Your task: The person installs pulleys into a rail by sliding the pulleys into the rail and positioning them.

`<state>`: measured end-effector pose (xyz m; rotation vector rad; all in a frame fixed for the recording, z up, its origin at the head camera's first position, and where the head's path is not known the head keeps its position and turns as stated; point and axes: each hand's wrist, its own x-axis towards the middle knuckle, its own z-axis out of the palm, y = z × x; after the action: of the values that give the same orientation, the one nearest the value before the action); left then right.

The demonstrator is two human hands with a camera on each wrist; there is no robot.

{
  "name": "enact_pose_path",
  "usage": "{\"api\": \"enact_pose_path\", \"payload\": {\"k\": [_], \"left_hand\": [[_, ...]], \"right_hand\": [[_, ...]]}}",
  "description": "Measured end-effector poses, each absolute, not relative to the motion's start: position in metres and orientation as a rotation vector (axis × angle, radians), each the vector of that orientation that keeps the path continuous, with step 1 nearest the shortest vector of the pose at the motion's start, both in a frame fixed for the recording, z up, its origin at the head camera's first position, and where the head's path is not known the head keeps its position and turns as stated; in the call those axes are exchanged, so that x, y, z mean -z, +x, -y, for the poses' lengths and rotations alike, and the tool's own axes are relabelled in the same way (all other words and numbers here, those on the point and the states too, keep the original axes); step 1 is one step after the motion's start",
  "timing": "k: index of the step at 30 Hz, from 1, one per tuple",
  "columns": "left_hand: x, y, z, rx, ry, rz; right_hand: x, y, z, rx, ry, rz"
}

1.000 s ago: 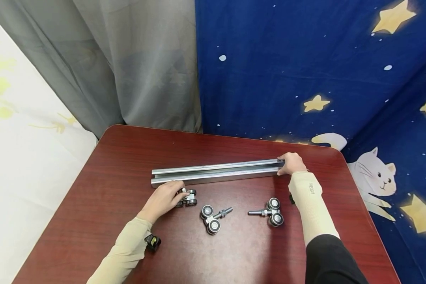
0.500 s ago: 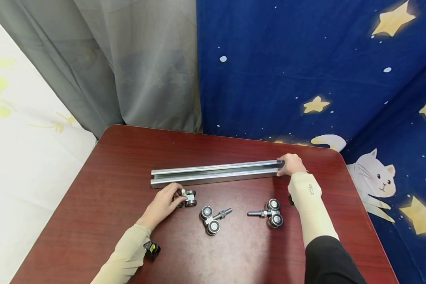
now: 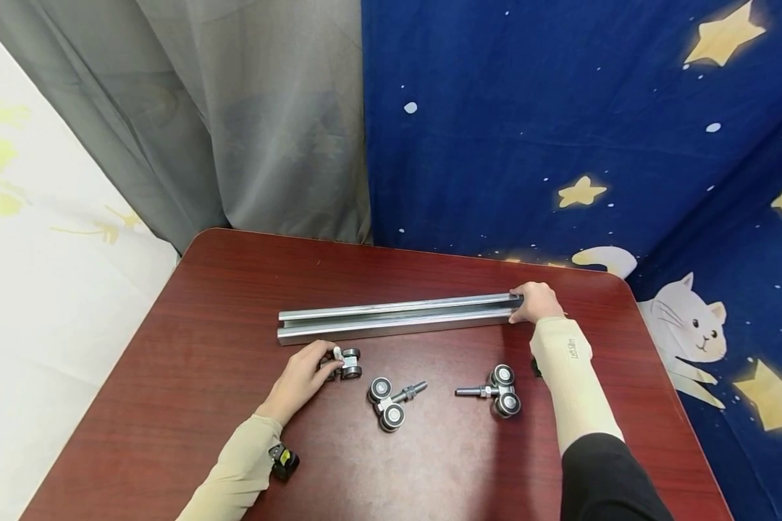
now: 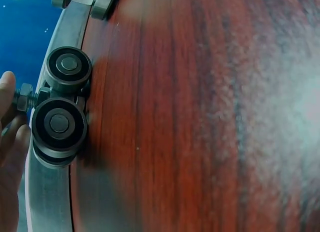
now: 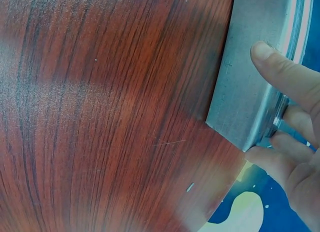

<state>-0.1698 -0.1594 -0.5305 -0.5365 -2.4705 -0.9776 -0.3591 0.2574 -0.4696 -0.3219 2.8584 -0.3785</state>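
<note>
A steel channel rail [image 3: 397, 318] lies across the table with its slot upward. My right hand [image 3: 536, 302] grips its right end; in the right wrist view the thumb presses the near wall of the rail [image 5: 245, 77] and the other fingers reach round the far side and end. My left hand [image 3: 303, 376] pinches the upright threaded bolt of a roller trolley [image 3: 350, 363] in front of the rail's left end. In the left wrist view this trolley [image 4: 60, 123] shows black-ringed wheels, with a nut on the bolt between the fingers [image 4: 12, 147].
Two more roller trolleys lie on the red-brown table [image 3: 189, 362]: one in the middle [image 3: 387, 405], its bolt pointing right, and another trolley [image 3: 500, 391] to the right, its bolt pointing left. Grey and blue curtains [image 3: 469, 145] hang behind the table's back edge.
My left hand has shifted slightly toward me, and the trolley's bolt tip now shows between the fingers. The right hand and the rail have stayed in place.
</note>
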Motion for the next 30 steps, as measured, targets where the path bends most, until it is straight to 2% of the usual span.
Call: {"api": "enact_pose_path", "payload": {"k": [17, 30], "left_hand": [[0.528, -0.167, 0.16, 0.914, -0.446, 2.482], [0.525, -0.149, 0.185, 0.888, -0.291, 2.493]], "right_hand": [[0.469, -0.357, -0.257, 0.386, -0.333, -2.86], [0.468, -0.357, -0.257, 0.384, -0.335, -2.863]]}}
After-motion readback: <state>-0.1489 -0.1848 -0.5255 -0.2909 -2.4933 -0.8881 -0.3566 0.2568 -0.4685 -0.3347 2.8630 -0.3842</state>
